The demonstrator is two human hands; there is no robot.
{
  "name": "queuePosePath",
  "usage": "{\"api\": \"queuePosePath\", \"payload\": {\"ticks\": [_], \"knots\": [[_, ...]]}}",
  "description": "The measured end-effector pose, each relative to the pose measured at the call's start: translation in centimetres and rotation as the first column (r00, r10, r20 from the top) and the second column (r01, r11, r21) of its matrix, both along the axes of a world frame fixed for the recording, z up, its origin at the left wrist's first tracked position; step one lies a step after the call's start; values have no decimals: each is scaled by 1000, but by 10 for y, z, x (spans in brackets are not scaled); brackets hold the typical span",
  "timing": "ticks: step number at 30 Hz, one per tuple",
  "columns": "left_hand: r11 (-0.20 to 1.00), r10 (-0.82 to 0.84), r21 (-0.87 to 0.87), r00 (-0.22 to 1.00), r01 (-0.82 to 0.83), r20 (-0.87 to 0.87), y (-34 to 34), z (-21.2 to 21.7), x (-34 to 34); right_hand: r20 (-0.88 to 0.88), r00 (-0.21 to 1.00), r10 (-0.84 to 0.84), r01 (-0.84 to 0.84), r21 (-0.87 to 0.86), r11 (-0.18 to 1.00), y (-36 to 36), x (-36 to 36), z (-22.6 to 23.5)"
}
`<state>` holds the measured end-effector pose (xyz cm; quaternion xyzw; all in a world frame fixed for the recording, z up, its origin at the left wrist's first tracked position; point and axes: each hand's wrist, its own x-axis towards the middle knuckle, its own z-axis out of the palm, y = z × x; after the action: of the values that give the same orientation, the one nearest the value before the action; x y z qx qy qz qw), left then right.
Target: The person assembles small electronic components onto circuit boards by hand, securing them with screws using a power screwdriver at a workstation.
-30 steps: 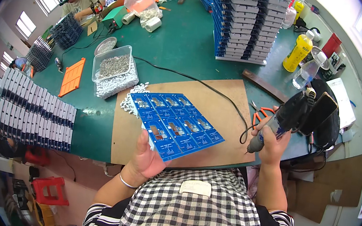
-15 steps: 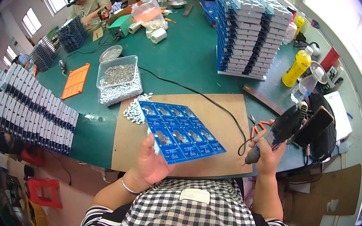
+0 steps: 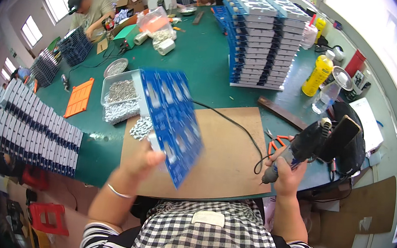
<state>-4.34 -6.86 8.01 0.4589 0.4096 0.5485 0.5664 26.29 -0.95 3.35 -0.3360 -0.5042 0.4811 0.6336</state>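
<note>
Gripping the blue circuit panel (image 3: 169,123) tilted up in your left hand (image 3: 141,159), your right hand (image 3: 287,173) holds the electric screwdriver (image 3: 304,143) at three o'clock; no screw driving underway yet.

A black-and-white checked shirt with striped sleeves; a thin, seemingly silver bangle circles the left wrist (image 3: 118,193).

We are holding a circuit panel (image 3: 169,120) up in our left hand (image 3: 143,159), above a cardboard sheet (image 3: 224,151) lying on the table (image 3: 205,61). Our right hand (image 3: 288,171) is gripping an electric screwdriver (image 3: 304,143) at the sheet's right edge, with pliers (image 3: 277,143) lying just beside it. A tub of screws (image 3: 120,98) is sitting left of the panel; a stack of trays (image 3: 262,38) is standing behind the sheet.
</note>
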Motion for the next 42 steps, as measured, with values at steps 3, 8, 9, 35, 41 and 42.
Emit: {"api": "queuePosePath", "payload": {"ticks": [3, 8, 9, 35, 41, 42], "knots": [[981, 128, 184, 898, -53, -420, 52, 63, -38, -31, 999, 22, -23, -23, 999, -5, -1, 6], [871, 418, 489, 443, 54, -793, 160, 182, -25, -85, 995, 49, -44, 52, 998, -11, 7, -1], [886, 381, 451, 389, 105, -839, 176, 199, -15, -85, 996, 42, -37, 59, 998, -12, 6, 1], [885, 132, 152, 77, 440, -988, 314, 215, 73, -213, 977, 21, -29, -34, 999, -4, 17, -6], [897, 108, 109, 26, 429, -994, 327, 213, 80, -193, 981, 7, -11, -21, 1000, 1, 18, -7], [902, 108, 109, 27, 418, -994, 325, 214, 78, -193, 981, 11, -14, -13, 1000, 1, 18, -7]]}}
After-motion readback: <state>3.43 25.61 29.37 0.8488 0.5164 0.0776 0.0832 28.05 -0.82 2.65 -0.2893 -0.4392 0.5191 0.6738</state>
